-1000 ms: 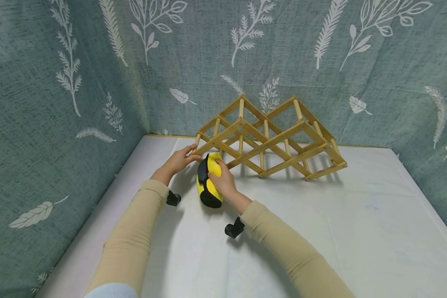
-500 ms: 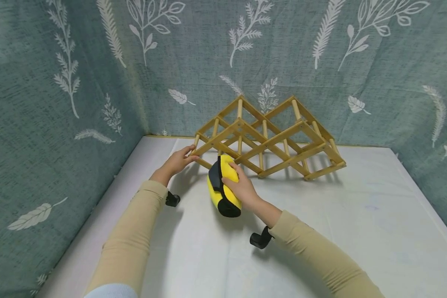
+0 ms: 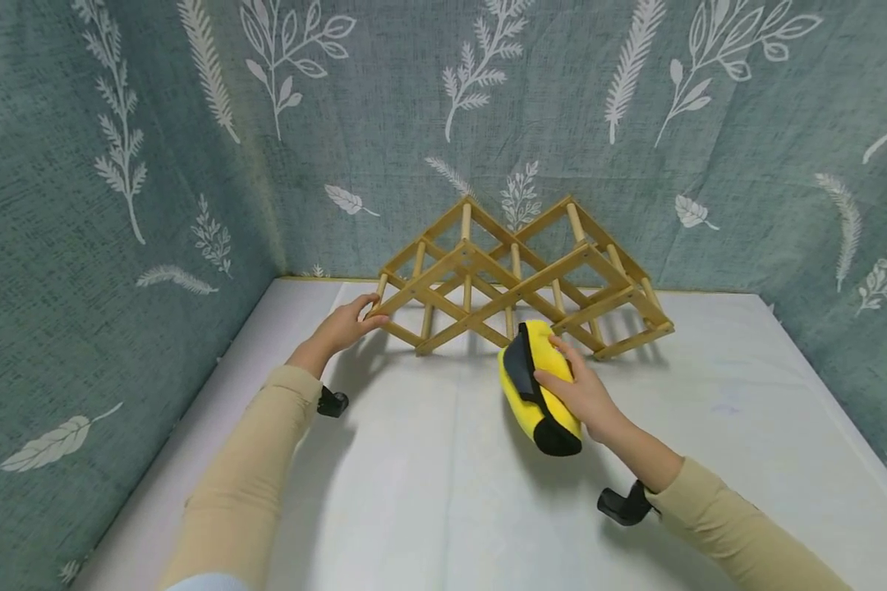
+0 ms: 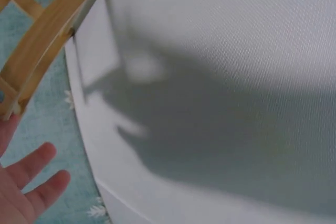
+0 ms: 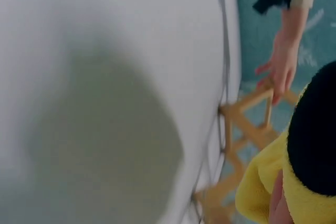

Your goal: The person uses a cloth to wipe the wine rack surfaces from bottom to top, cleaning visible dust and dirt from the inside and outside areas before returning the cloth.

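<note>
In the head view a folding wooden lattice rack [image 3: 516,291] stands at the back of the white table. My left hand [image 3: 340,328] pinches its left end corner between thumb and fingers. The left wrist view shows a fingertip right at the rack's corner [image 4: 10,98], other fingers spread apart from it. My right hand [image 3: 584,398] grips a yellow plush thing [image 3: 523,409] with a dark panel, black trim and a black end, held tilted in front of the rack's right half. Close up in the right wrist view, the plush [image 5: 262,182] looks fuzzy and hides most of the hand.
Teal fabric walls [image 3: 384,115] with white leaf prints enclose the white table [image 3: 443,492] at the back and both sides. A black wrist mount [image 3: 624,505] juts out below my right wrist, another mount [image 3: 333,402] below my left.
My right hand has carried the yellow plush thing rightward along the rack's front, from the left end toward the right half. My left hand stays at the rack's left corner.
</note>
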{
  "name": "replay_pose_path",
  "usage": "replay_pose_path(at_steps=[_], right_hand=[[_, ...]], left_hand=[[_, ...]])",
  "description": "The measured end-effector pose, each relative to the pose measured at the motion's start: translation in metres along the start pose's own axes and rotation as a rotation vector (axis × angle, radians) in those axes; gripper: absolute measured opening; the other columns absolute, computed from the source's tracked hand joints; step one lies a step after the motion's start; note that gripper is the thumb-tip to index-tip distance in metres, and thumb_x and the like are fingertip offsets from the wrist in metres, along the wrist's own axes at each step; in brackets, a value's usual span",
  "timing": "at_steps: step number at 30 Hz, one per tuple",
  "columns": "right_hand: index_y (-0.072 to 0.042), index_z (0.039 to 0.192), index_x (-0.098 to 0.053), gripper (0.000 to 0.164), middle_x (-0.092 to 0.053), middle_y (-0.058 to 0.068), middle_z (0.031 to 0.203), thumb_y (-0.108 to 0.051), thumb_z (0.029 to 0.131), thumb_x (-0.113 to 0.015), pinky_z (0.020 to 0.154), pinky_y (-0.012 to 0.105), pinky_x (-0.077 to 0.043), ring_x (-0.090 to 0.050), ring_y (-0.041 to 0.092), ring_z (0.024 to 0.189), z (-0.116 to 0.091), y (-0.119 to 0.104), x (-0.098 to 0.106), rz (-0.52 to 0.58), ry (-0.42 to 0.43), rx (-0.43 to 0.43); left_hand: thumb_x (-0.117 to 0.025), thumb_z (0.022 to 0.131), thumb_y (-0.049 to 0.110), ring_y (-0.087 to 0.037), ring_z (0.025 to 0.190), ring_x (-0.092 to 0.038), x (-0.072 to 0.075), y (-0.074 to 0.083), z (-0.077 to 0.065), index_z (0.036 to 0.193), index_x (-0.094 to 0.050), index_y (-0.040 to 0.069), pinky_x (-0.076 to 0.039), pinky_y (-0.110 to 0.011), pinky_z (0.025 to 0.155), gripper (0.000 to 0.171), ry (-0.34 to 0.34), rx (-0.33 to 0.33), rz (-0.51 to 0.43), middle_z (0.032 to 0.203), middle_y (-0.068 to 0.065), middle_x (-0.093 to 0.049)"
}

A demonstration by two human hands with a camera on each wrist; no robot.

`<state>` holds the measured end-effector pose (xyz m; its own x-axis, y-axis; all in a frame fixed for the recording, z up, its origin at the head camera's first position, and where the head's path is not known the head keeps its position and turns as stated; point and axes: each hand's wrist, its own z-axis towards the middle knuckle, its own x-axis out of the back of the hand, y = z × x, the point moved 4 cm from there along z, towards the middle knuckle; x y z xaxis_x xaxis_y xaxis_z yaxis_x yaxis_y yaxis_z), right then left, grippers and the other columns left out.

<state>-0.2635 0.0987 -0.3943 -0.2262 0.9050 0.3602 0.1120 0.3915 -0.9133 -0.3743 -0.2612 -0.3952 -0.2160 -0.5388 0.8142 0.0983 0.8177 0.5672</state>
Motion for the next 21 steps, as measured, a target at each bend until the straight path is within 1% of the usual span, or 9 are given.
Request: replay_pose_path(at_steps=[3,6,10,13,14,16,18,21], right_hand=[[-0.018,0.149,-0.012,0.072,-0.018,0.022,0.148,-0.034,0.092,-0.054,0.096,0.047,-0.035,-0.032,0.037,0.127,-0.012,0.011,0.026,-0.031,0.028,0.007],[-0.016,0.149,-0.008,0.076,-0.019,0.025,0.147,-0.038,0.092,-0.053,0.095,0.048,-0.036,-0.032,0.039,0.126,-0.024,0.022,0.049,-0.064,0.055,-0.009],[-0.015,0.149,-0.003,0.081,-0.017,0.03,0.145,-0.044,0.091,-0.051,0.093,0.05,-0.037,-0.032,0.042,0.125,-0.041,0.04,0.076,-0.109,0.089,-0.066],[-0.013,0.149,0.0,0.082,-0.016,0.032,0.144,-0.046,0.092,-0.048,0.091,0.051,-0.037,-0.031,0.044,0.123,-0.053,0.055,0.092,-0.147,0.127,-0.106],[-0.012,0.149,0.001,0.082,-0.015,0.033,0.144,-0.047,0.092,-0.047,0.09,0.052,-0.037,-0.031,0.045,0.123,-0.056,0.059,0.098,-0.161,0.139,-0.116],[-0.009,0.148,0.002,0.082,-0.018,0.035,0.142,-0.047,0.092,-0.046,0.087,0.05,-0.039,-0.032,0.045,0.12,-0.062,0.067,0.107,-0.18,0.16,-0.124],[-0.007,0.148,0.002,0.081,-0.02,0.036,0.14,-0.045,0.093,-0.045,0.084,0.045,-0.041,-0.035,0.044,0.118,-0.067,0.074,0.116,-0.188,0.18,-0.117],[-0.004,0.147,0.002,0.079,-0.023,0.037,0.136,-0.042,0.094,-0.043,0.078,0.037,-0.042,-0.038,0.042,0.113,-0.073,0.082,0.128,-0.19,0.206,-0.105]], left_hand=[[-0.049,0.091,0.048,-0.041,0.127,-0.036,0.001,0.007,0.0,0.147,-0.02,0.015,-0.033,-0.057,0.099,0.071,0.003,-0.003,0.018,0.143,-0.021,-0.034],[-0.05,0.089,0.053,-0.04,0.122,-0.042,0.003,0.021,-0.001,0.148,-0.019,0.017,-0.037,-0.055,0.095,0.075,0.031,-0.026,0.033,0.141,-0.021,-0.037],[-0.051,0.086,0.055,-0.039,0.115,-0.049,0.007,0.051,-0.002,0.147,-0.02,0.02,-0.041,-0.054,0.09,0.077,0.088,-0.073,0.043,0.138,-0.019,-0.041],[-0.053,0.087,0.053,-0.036,0.113,-0.051,0.007,0.077,-0.001,0.147,-0.02,0.018,-0.043,-0.051,0.089,0.078,0.15,-0.102,0.048,0.139,-0.015,-0.042],[-0.054,0.087,0.051,-0.035,0.109,-0.053,0.006,0.084,-0.001,0.147,-0.021,0.016,-0.044,-0.05,0.086,0.077,0.177,-0.102,0.043,0.138,-0.014,-0.043],[-0.055,0.087,0.049,-0.032,0.1,-0.058,0.003,0.098,0.001,0.146,-0.021,0.012,-0.047,-0.047,0.081,0.077,0.229,-0.086,0.024,0.138,-0.013,-0.044],[-0.056,0.088,0.045,-0.03,0.096,-0.059,-0.001,0.107,0.002,0.146,-0.021,0.01,-0.048,-0.045,0.078,0.076,0.279,-0.038,-0.028,0.139,-0.013,-0.043],[-0.058,0.089,0.039,-0.03,0.092,-0.06,-0.009,0.114,0.006,0.144,-0.025,0.009,-0.049,-0.042,0.074,0.071,0.337,0.042,-0.1,0.132,-0.014,-0.049]])
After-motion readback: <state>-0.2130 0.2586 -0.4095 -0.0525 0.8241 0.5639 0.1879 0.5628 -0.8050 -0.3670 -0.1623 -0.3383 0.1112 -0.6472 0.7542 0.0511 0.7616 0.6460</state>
